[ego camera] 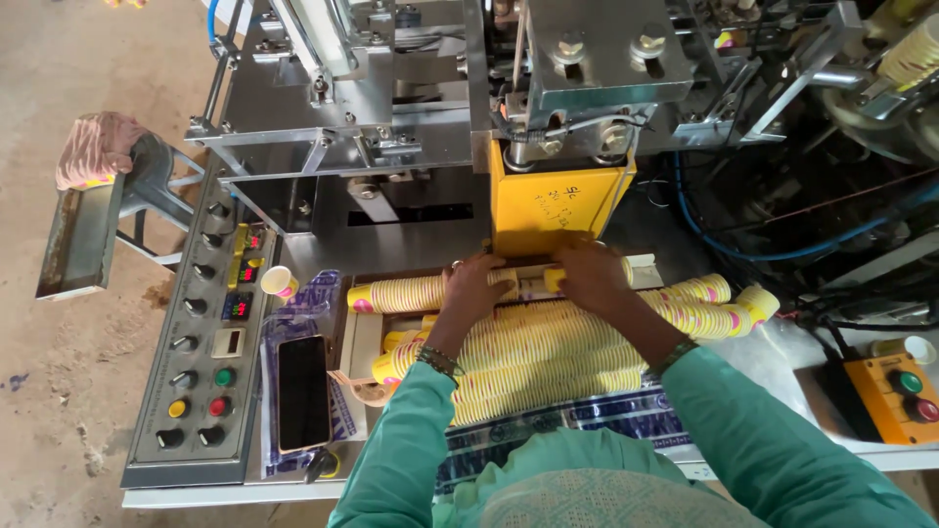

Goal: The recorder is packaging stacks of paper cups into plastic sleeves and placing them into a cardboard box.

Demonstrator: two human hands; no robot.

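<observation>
Workshop corner with a bare, dusty floor

A stained concrete floor [59, 391] runs down the left under flat daylight. A grey metal stool [147, 186] stands on it with a pink cloth [93, 147] draped over its seat, just beside the steel machine frame [391, 88].

We count two hands, the left hand [476, 281] and the right hand [590, 274]. We see one single paper cup [279, 283], one phone [302, 392] and one orange button box [891, 394] with two buttons. The lying cup stacks [533, 357] are several; we cannot count them exactly.
</observation>
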